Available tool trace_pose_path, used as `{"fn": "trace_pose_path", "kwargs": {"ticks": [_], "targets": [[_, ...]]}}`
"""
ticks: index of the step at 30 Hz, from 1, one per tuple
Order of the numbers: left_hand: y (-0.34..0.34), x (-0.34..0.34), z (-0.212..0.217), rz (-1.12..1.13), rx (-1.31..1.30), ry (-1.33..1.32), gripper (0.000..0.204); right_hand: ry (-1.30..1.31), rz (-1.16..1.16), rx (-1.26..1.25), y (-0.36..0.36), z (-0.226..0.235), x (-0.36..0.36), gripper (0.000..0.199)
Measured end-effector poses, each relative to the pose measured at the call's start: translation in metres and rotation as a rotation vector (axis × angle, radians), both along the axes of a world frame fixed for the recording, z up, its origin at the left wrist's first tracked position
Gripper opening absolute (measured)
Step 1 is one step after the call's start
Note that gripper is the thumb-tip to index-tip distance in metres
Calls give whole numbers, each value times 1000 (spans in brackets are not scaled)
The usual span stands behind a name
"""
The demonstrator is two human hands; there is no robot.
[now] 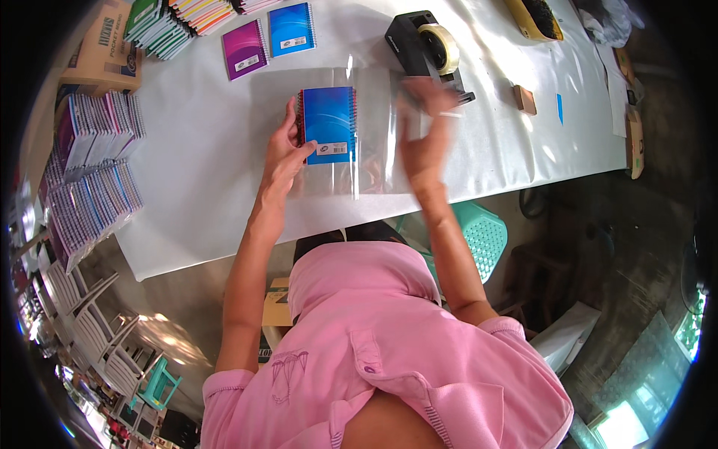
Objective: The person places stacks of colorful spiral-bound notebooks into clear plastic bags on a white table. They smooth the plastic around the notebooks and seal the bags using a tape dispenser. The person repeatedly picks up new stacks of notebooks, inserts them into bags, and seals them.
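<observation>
A blue spiral-bound notebook [329,120] lies on a clear plastic sheet [378,161] in front of me, with a red edge showing beneath it, so there seems to be more than one. My left hand [284,153] grips its left side, thumb on the cover and fingers along the edge. To the right, my right hand [426,135] is smeared by motion over the sheet's right part, close to the black tape dispenser [410,46] with its roll of clear tape [440,49]. Whether those fingers hold anything is not clear.
A purple notebook [244,51] and another blue notebook [292,30] lie beyond the sheet. Stacked notebooks [93,187] and a cardboard box [105,49] line the table's left. On the right are a small brown block [525,99], a blue strip [559,108] and a yellow container [535,19].
</observation>
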State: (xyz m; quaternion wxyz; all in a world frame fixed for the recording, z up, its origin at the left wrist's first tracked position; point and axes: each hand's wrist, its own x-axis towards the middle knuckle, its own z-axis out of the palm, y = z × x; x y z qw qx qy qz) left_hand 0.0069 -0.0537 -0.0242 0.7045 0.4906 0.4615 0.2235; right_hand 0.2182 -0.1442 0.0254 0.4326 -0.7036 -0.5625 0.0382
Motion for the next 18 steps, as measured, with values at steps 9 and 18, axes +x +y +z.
{"fn": "trace_pose_path", "kwargs": {"ticks": [9, 18], "targets": [[-1, 3, 9, 8, 33, -56, 89, -366, -212, -608, -109, -79, 39, 34], [-3, 13, 4, 51, 25, -84, 91, 353, 49, -94, 31, -35, -94, 47]]}}
